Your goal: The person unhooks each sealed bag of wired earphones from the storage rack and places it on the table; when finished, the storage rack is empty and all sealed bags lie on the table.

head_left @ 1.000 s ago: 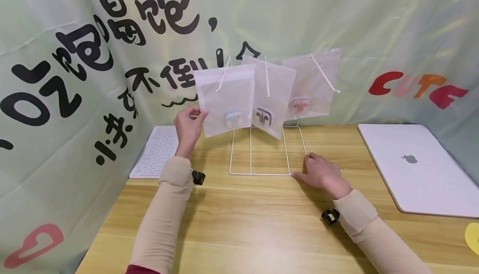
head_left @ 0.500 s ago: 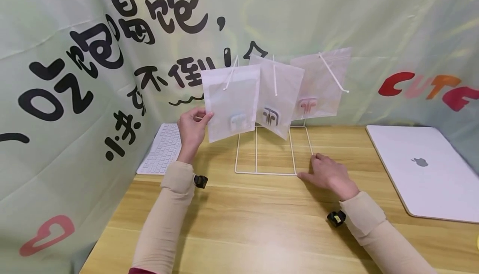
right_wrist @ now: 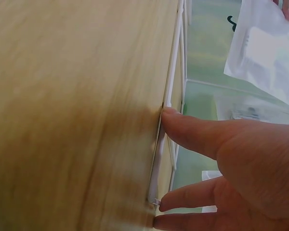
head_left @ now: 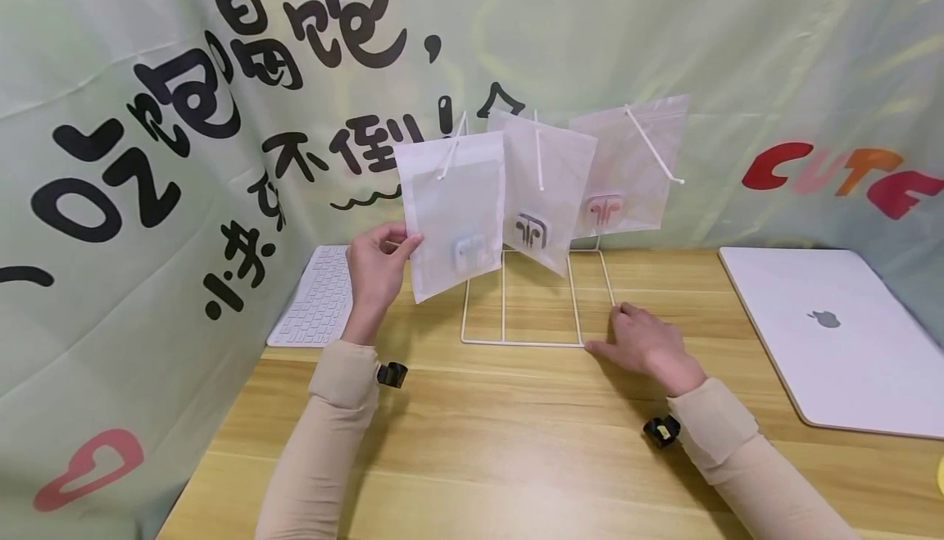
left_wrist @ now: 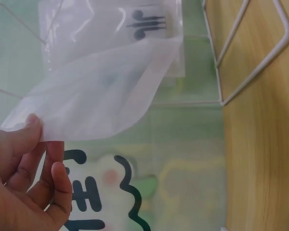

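A white wire display rack [head_left: 516, 343] stands on the table, with three frosted zip bags on its prongs. My left hand [head_left: 378, 265] pinches the lower left edge of the left bag [head_left: 442, 212] between thumb and fingers; in the left wrist view this bag [left_wrist: 96, 96] is pulled out and bends. It shows a pale blue earphone picture. The middle bag [head_left: 553, 171] has a dark one, the right bag [head_left: 634, 155] a pink one. My right hand [head_left: 645, 342] touches the rack's front right base corner; in the right wrist view its thumb and fingers [right_wrist: 192, 132] are extended against the wire.
A white keyboard [head_left: 313, 298] lies at the left behind my left forearm. A silver laptop [head_left: 833, 343], lid closed, lies on the right of the wooden table [head_left: 501, 442]. A printed cloth [head_left: 590, 24] hangs behind and along the sides.
My left hand has drawn the left bag's lower edge down and toward me, tilting the bag. My right hand stays at the rack's corner. The head view has shifted slightly.
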Demonstrator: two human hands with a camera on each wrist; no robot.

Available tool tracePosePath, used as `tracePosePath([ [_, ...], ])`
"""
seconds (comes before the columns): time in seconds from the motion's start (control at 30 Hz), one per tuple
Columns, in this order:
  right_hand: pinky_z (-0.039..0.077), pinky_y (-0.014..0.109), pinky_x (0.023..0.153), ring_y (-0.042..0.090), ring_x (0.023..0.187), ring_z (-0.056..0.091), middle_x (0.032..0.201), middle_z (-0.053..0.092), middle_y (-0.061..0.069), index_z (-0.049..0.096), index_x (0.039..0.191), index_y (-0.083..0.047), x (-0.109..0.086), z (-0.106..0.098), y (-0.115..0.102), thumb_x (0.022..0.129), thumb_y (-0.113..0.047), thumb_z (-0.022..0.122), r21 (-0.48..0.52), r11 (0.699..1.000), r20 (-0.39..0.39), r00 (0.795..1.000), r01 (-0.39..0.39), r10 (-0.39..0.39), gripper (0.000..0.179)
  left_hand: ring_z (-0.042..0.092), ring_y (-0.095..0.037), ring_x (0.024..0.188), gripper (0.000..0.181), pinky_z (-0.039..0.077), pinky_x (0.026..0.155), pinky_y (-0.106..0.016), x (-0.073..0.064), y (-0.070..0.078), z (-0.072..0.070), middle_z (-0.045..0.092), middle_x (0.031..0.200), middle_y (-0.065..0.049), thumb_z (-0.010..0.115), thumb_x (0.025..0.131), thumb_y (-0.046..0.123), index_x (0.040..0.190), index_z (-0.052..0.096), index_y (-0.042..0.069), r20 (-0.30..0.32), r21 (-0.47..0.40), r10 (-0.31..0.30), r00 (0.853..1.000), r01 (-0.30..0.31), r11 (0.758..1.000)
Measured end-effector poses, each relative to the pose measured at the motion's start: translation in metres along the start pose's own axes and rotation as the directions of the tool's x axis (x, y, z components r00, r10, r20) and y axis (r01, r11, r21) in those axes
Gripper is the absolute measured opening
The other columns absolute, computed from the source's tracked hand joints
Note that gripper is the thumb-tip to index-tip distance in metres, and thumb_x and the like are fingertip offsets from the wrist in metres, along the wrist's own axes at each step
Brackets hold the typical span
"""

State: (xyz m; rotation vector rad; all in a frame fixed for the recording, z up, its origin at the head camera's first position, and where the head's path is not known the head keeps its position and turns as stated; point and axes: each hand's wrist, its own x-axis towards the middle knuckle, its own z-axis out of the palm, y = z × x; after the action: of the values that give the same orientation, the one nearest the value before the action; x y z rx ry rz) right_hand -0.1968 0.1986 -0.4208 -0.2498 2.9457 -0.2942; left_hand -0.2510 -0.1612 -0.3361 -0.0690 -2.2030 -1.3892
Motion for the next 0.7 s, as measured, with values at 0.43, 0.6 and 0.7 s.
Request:
tracePosePath([
  [0.43,0.045,0.068,0.083,0.054,0.121,0.046,0.14,0.042,0.035,0.047,0.135,0.012,-0.001,0.001,0.0,0.091,-0.058,0.062,0.006,1.0,-0.007,1.0,-0.002,0.002,0.084,0.063,-0.021,0.064,0.014,0.045,0.054,-0.023,-0.016,0.007,-0.01,0.07,0.079,-0.006,0.082,0.083,0.016,0.088,0.076,0.005,0.017,-0.008,0.033,0.999,-0.033,0.999],
  [0.6,0.046,0.067,0.083,0.054,0.121,0.046,0.141,0.042,0.035,0.047,0.135,0.012,-0.001,0.001,0.0,0.091,-0.058,0.062,0.005,1.0,-0.009,1.0,-0.003,0.003,0.084,0.061,-0.02,0.063,0.014,0.044,0.053,-0.023,-0.022,0.01,-0.014,0.07,0.078,-0.005,0.082,0.083,0.017,0.088,0.076,0.005,0.028,-0.022,0.031,0.999,-0.03,0.999],
  [0.7,0.046,0.067,0.083,0.054,0.121,0.047,0.14,0.042,0.035,0.048,0.135,0.012,-0.001,0.001,0.0,0.091,-0.058,0.062,0.005,1.0,-0.014,1.0,0.0,0.0,0.084,0.062,-0.023,0.063,0.013,0.044,0.054,-0.022,-0.024,0.012,-0.017,0.069,0.078,-0.005,0.083,0.083,0.016,0.087,0.076,0.005,0.022,-0.033,0.034,0.999,-0.033,0.999],
])
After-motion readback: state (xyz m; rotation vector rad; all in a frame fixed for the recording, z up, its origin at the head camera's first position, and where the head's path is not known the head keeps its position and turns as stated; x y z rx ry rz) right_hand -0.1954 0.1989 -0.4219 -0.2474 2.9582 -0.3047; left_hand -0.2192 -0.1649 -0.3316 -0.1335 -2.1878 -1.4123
